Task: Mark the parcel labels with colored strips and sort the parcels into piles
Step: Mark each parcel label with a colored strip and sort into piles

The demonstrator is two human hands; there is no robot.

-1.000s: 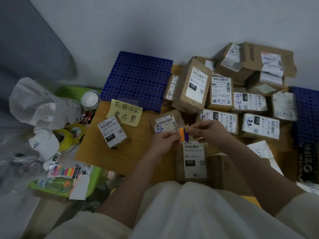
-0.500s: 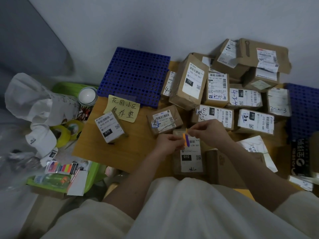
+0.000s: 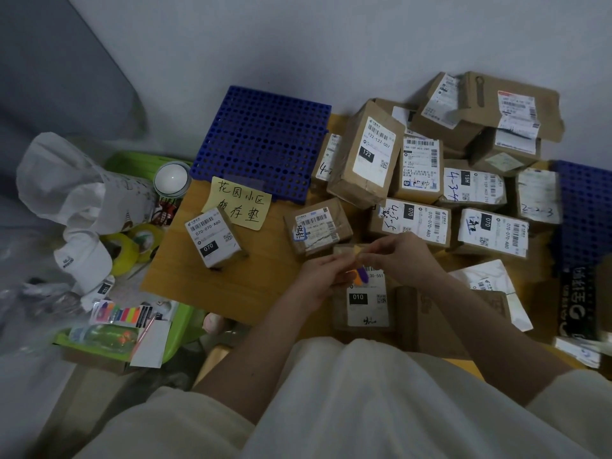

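Head view. Left hand (image 3: 319, 276) pinches small colored strips (image 3: 361, 275); right hand (image 3: 400, 260) pinches an orange strip (image 3: 357, 250) just above. Parcel marked 010 (image 3: 366, 303) lies directly beneath both hands on the tabletop (image 3: 231, 286). Risk: strips sticking together, or landing crooked over the barcode.

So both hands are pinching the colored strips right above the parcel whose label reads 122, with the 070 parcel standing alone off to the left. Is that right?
Not quite. In the head view the left hand and right hand pinch the colored strips above the parcel labelled 010, not 122. The 122 parcel sits farther back in the pile. The 070 parcel does stand alone to the left.
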